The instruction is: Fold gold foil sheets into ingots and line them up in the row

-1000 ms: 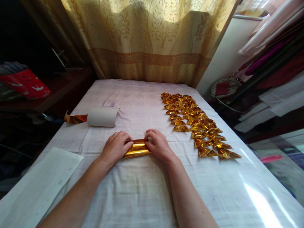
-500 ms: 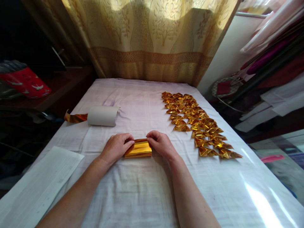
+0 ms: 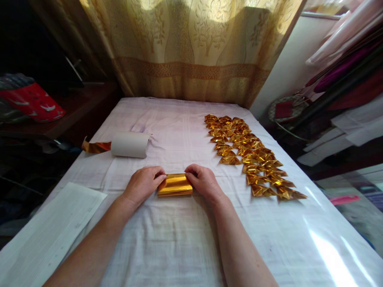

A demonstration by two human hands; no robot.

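Note:
A folded piece of shiny gold foil paper (image 3: 175,186) lies on the white cloth in front of me, its long sides running left to right. My left hand (image 3: 145,180) is closed on its upper left corner, thumb and fingers pinched together. At the upper right corner, my right hand (image 3: 202,180) grips the same foil paper in a similar pinch. The fingertips partly cover both ends of the paper. Off to the right stand several folded gold foil ingots (image 3: 253,148), set out in slanting rows.
A pale cardboard roll (image 3: 130,145) lies at the upper left, with a coppery foil strip (image 3: 97,146) beside its left end. White sheets (image 3: 56,231) rest at the lower left. Beyond the bed's far edge hangs a gold curtain (image 3: 185,67). A red container (image 3: 36,103) stands on the dark furniture at left.
My left hand has slid slightly left along the foil paper, baring more of its upper left edge. The right hand stays at its corner.

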